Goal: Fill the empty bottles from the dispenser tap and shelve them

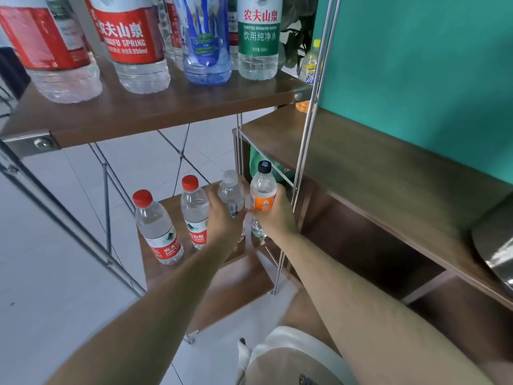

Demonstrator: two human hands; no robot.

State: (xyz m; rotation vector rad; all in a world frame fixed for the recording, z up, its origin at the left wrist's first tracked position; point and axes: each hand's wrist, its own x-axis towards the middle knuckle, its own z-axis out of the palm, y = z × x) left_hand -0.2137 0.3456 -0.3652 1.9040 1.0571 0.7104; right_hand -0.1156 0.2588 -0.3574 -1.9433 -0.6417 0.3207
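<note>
Teal wall (416,65) rises to the right of a wooden rack on a pale tiled floor (55,245), its upper shelf (166,112) crowded with water bottles and its lower shelf (170,203) carrying four more in a row. Both arms reach down to that lower shelf: the left hand (224,219) has its fingers curled round the clear-capped bottle (231,190), and the right hand (276,216) wraps its fingers round the orange-labelled bottle (263,187) just beside it, at the shelf's right end. Two red-capped bottles (158,232) stand upright to their left, untouched.
</note>
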